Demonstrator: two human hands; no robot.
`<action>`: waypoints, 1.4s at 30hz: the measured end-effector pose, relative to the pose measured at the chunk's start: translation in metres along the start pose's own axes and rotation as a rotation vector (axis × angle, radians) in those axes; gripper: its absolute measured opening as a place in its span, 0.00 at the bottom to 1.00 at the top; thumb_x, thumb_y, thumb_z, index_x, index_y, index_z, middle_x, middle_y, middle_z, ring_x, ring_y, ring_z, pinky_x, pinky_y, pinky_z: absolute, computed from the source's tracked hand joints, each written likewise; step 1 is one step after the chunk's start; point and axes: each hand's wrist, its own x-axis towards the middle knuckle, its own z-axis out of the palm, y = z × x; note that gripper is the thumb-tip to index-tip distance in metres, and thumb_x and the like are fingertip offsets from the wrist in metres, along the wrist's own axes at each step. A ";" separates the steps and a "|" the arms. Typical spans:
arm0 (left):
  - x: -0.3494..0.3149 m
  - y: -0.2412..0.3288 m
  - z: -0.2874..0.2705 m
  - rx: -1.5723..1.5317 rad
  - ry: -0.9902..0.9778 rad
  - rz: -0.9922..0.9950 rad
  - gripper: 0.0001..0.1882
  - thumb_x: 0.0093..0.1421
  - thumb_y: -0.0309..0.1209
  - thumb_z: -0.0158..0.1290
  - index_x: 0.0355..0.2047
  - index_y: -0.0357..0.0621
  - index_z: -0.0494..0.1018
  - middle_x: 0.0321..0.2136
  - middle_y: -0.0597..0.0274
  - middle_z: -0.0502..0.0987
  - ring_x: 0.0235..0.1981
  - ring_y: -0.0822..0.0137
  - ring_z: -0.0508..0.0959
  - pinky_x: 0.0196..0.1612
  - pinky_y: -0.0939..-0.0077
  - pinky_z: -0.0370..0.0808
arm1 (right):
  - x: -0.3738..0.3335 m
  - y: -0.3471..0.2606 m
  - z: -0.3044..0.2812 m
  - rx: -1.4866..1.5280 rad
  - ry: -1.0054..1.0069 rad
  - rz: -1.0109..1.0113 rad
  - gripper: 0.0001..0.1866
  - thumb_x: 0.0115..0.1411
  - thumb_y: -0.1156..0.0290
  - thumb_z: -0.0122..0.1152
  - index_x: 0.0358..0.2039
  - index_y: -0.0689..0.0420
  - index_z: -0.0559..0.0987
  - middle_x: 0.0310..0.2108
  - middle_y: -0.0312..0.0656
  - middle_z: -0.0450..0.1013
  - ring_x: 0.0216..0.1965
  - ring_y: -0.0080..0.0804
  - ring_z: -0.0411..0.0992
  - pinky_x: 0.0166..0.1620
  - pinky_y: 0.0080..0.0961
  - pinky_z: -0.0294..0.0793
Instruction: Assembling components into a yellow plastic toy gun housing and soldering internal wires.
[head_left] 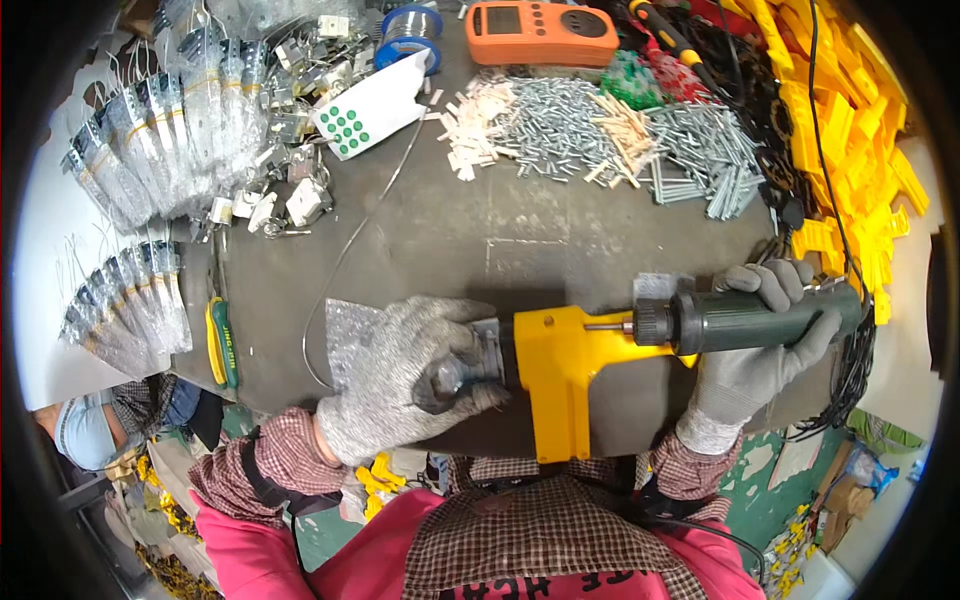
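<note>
A yellow plastic housing (560, 385) with a handle-like leg lies crosswise over the near edge of the table. My left hand (390, 375), in a grey glove, is closed round a dark part with a clear, rounded piece (447, 376) at the housing's left end; my fingers partly hide it. My right hand (745, 380), also gloved, grips a dark green electric screwdriver (755, 318) held level. Its bit (608, 326) points left and meets the housing's upper right side; whether a screw sits there I cannot tell. A bubble-wrap piece (350, 330) shows behind my left hand.
Piles of screws (560, 125) and an orange multimeter (540, 32) lie at the back. Yellow housings (860, 140) heap up on the right. At left are bagged circuit boards (140, 150), metal-and-white parts (308, 200), a solder spool (408, 35) and green-yellow cutters (222, 340).
</note>
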 end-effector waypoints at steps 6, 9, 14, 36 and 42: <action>-0.006 0.000 0.004 0.062 0.044 0.018 0.25 0.44 0.38 0.74 0.38 0.50 0.72 0.45 0.51 0.77 0.41 0.46 0.77 0.43 0.55 0.73 | -0.020 -0.018 -0.010 0.137 -0.064 -0.068 0.18 0.63 0.58 0.64 0.46 0.53 0.70 0.27 0.26 0.56 0.30 0.18 0.58 0.46 0.28 0.58; -0.008 0.000 0.004 0.105 0.027 0.014 0.24 0.45 0.38 0.73 0.37 0.50 0.72 0.45 0.52 0.77 0.42 0.46 0.77 0.43 0.55 0.73 | -0.022 -0.016 -0.011 0.092 -0.040 -0.038 0.19 0.64 0.56 0.63 0.47 0.53 0.71 0.27 0.27 0.56 0.29 0.19 0.57 0.45 0.28 0.59; -0.008 0.003 0.006 0.079 0.048 -0.005 0.23 0.45 0.39 0.73 0.37 0.50 0.72 0.45 0.52 0.77 0.42 0.47 0.77 0.44 0.55 0.73 | -0.025 -0.011 -0.013 0.132 -0.008 -0.043 0.18 0.64 0.56 0.64 0.46 0.52 0.71 0.27 0.27 0.57 0.29 0.19 0.57 0.46 0.28 0.60; -0.005 0.004 0.001 0.073 0.015 -0.007 0.20 0.49 0.44 0.69 0.37 0.48 0.77 0.47 0.53 0.77 0.43 0.46 0.76 0.43 0.53 0.72 | -0.023 0.001 -0.007 0.138 -0.032 -0.041 0.19 0.62 0.59 0.67 0.46 0.51 0.68 0.28 0.26 0.59 0.30 0.17 0.62 0.48 0.29 0.65; 0.010 0.019 -0.004 -0.380 0.009 -0.173 0.30 0.54 0.32 0.67 0.55 0.39 0.71 0.47 0.49 0.77 0.50 0.53 0.76 0.53 0.59 0.71 | -0.022 0.026 0.030 -0.771 -0.167 -0.038 0.35 0.62 0.41 0.61 0.57 0.53 0.63 0.27 0.32 0.62 0.24 0.25 0.64 0.38 0.34 0.69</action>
